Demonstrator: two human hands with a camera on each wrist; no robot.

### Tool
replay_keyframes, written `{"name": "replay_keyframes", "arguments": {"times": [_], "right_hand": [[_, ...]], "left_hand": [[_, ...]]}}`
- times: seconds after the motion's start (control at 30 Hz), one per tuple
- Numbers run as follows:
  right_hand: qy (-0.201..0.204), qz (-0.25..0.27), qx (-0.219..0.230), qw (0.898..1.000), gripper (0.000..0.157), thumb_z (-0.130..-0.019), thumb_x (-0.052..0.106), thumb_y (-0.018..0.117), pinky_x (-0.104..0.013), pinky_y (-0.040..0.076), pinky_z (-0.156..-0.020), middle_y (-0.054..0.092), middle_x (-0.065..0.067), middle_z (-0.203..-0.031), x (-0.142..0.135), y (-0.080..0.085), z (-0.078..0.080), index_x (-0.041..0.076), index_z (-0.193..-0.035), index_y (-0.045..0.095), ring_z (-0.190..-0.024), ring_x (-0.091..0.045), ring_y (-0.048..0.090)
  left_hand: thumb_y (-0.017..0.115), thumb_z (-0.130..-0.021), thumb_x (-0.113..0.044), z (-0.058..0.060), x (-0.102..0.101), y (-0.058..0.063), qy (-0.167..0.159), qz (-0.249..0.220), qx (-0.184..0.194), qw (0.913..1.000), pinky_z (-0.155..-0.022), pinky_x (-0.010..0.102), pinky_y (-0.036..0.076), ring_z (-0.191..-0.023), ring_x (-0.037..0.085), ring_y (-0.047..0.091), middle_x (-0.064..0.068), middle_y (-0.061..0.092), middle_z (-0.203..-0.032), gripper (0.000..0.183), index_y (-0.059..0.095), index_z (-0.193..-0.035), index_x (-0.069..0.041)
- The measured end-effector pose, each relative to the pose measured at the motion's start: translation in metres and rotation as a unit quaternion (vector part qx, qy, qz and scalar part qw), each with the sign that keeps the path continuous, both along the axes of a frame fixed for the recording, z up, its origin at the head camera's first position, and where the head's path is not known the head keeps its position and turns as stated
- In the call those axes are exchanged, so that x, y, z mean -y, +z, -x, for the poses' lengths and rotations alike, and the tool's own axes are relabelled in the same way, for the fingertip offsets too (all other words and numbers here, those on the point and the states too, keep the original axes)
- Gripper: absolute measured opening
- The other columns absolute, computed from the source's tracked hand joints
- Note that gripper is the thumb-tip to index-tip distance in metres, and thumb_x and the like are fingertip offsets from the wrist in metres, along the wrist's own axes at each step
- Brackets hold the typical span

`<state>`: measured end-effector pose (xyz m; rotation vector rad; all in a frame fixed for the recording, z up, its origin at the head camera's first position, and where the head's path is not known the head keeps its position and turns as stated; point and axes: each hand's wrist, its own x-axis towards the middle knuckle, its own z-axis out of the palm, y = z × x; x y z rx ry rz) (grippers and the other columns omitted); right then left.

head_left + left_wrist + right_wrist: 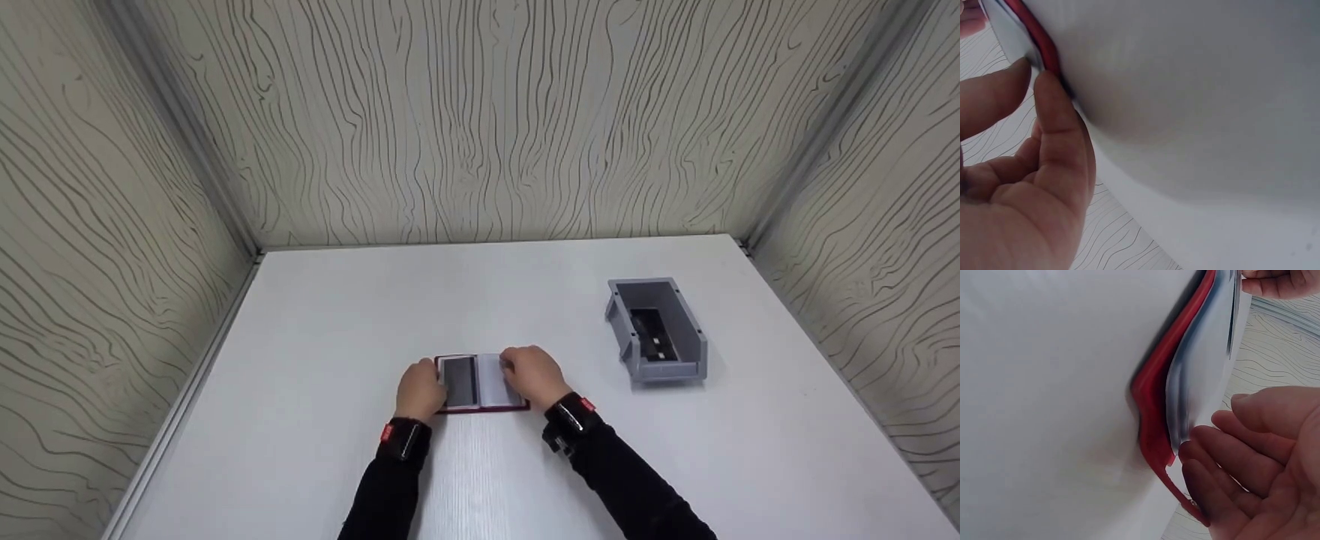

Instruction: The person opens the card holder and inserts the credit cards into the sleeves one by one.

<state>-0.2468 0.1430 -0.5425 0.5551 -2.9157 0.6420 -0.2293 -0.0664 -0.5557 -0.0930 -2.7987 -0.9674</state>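
A small red-covered card holder (459, 381) lies spread open on the white table, with a dark panel on its left side and pale clear sleeves (492, 381) on its right. My left hand (420, 390) pinches its left edge; in the left wrist view the thumb is on the sleeve side and the index finger (1058, 107) lies along the red cover. At the right edge is my right hand (536, 375). In the right wrist view its loosely bent fingers (1241, 461) touch the sleeve edges and the raised red flap (1171, 481), with the thumb standing apart.
A grey plastic bin (671, 370) stands on the table (337, 315) to the right, with a dark, shiny flat item (651, 330) inside. Wood-patterned panels (465, 135) enclose the table at the back and both sides.
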Motion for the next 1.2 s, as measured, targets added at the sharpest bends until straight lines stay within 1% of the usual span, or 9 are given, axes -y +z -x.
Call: {"name": "replay_keyframes", "arguments": {"times": [0.17, 0.4, 0.6, 0.73, 0.97, 1.2], "right_hand": [[0.005, -0.015, -0.004, 1.0, 0.005, -0.087, 0.008, 0.07, -0.042, 0.051, -0.075, 0.068, -0.007, -0.081, 0.0006, 0.0, -0.0004, 0.004, -0.091, 0.071, -0.081, -0.028, 0.063], [0.008, -0.026, -0.006, 1.0, 0.005, -0.086, 0.007, 0.071, -0.042, 0.05, -0.071, 0.067, -0.006, -0.079, 0.0011, 0.0013, -0.0025, 0.005, -0.09, 0.071, -0.078, -0.027, 0.062], [0.014, -0.027, -0.011, 0.999, 0.005, -0.087, 0.008, 0.07, -0.04, 0.05, -0.071, 0.067, -0.005, -0.078, 0.0014, -0.0001, -0.0032, 0.005, -0.091, 0.072, -0.077, -0.025, 0.061], [0.021, -0.019, -0.005, 1.0, 0.007, -0.087, 0.008, 0.069, -0.041, 0.05, -0.073, 0.068, -0.006, -0.081, 0.0022, 0.001, -0.0049, 0.005, -0.093, 0.073, -0.078, -0.026, 0.062], [0.037, 0.0, 0.016, 0.999, 0.014, -0.088, 0.009, 0.069, -0.044, 0.051, -0.081, 0.072, -0.009, -0.093, 0.0047, 0.0037, -0.0078, 0.004, -0.1, 0.075, -0.089, -0.029, 0.066], [0.06, 0.015, 0.025, 0.998, 0.015, -0.088, 0.008, 0.067, -0.044, 0.05, -0.086, 0.072, -0.009, -0.097, 0.0077, 0.0051, -0.0092, 0.003, -0.101, 0.074, -0.095, -0.029, 0.067]], "left_hand": [[0.067, -0.068, 0.008, 0.0003, 0.0, -0.0003, -0.001, 0.0, -0.002, 1.0, -0.062, 0.047, 0.047, -0.062, 0.029, 0.054, 0.011, 0.055, -0.065, 0.018, 0.052, -0.069, -0.003], [0.065, -0.07, 0.009, 0.0002, -0.0007, -0.0002, 0.001, 0.01, -0.002, 1.0, -0.064, 0.047, 0.049, -0.064, 0.031, 0.058, 0.012, 0.057, -0.066, 0.016, 0.054, -0.071, -0.002], [0.065, -0.069, 0.009, 0.0, -0.0006, 0.0006, 0.003, 0.01, 0.0, 0.9999, -0.064, 0.047, 0.049, -0.064, 0.031, 0.057, 0.012, 0.057, -0.066, 0.015, 0.055, -0.071, -0.001], [0.066, -0.069, 0.009, 0.0003, -0.0002, 0.0, 0.0, 0.01, -0.002, 0.9999, -0.064, 0.046, 0.048, -0.064, 0.031, 0.056, 0.011, 0.055, -0.066, 0.015, 0.055, -0.072, -0.001], [0.067, -0.07, 0.008, -0.0004, 0.0003, -0.0002, -0.004, 0.013, -0.004, 0.9999, -0.063, 0.046, 0.048, -0.065, 0.031, 0.057, 0.011, 0.055, -0.066, 0.015, 0.055, -0.072, -0.001], [0.066, -0.071, 0.009, 0.0007, -0.0005, -0.0011, -0.002, 0.012, 0.003, 0.9999, -0.064, 0.046, 0.049, -0.066, 0.031, 0.058, 0.011, 0.056, -0.066, 0.014, 0.056, -0.073, 0.0]]}}
